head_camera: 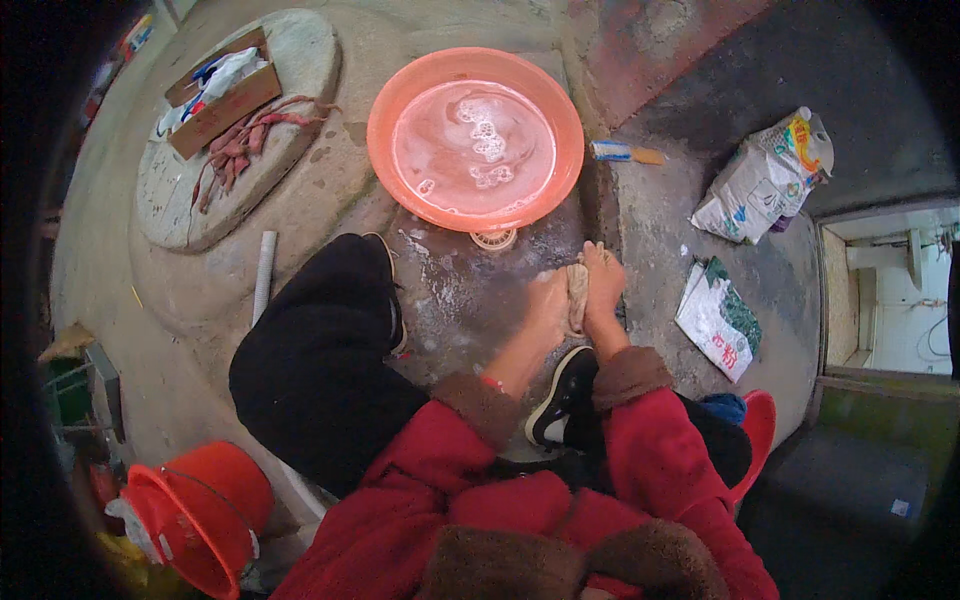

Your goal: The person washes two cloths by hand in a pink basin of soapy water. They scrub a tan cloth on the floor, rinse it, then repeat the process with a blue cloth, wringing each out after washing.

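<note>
A wrung, beige wet-looking cloth is bunched between my two hands, over the wet concrete floor. My left hand grips it from the left side. Close against it, my right hand grips the cloth on the right, with a little of it showing at the fingertips. Beyond my hands stands a large orange plastic basin, holding cloudy water with patches of foam. A round, slotted plastic piece sits at the basin's near edge.
On a raised ledge to the right lie a blue-and-orange object, a full printed plastic bag and a flattened bag. Sweet potatoes and a cardboard box rest on a round slab. A red bucket lies tipped at lower left.
</note>
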### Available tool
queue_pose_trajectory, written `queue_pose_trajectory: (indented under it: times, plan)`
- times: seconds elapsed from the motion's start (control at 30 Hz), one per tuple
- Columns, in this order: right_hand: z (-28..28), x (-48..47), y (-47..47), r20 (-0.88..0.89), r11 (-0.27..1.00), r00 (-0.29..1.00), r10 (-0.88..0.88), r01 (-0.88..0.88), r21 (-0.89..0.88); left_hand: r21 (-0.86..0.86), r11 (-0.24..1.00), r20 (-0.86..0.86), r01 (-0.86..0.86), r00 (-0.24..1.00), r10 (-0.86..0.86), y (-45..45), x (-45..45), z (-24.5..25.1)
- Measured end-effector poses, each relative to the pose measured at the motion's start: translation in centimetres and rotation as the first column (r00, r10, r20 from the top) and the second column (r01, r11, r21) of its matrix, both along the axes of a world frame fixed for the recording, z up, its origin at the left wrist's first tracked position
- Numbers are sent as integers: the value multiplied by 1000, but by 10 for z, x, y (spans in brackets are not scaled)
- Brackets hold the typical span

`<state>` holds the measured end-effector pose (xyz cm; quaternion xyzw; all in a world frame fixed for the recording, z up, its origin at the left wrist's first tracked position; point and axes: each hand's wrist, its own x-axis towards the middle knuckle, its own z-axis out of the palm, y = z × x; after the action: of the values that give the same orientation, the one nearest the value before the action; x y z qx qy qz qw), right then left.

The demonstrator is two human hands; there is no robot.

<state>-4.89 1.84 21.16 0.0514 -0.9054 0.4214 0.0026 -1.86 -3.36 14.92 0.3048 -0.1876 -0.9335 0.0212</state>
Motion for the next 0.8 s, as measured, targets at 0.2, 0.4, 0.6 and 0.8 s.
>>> queue_pose_trajectory:
  times: [0.2, 0.4, 0.6, 0.8]
  plan:
    - [4, 33, -12, -66, 983, 994, 89, -77, 164, -145, 989, 136, 11, 991, 9, -16, -2, 19]
    - [-76, -71, 40, 98, 997, 995, -6, 13, -78, 30, 999, 62, 35, 997, -37, 1, -9, -13]
    - [-34, -77, 15, -456, 953, 870, 187, -49, 299, 443, 893, -94, -83, 986, 138, -13, -17, -78]
    - [13, 22, -120, -576, 834, 604, 551, -419, 358, 268, 962, 34, -44, 999, 36, 6, 20, -80]
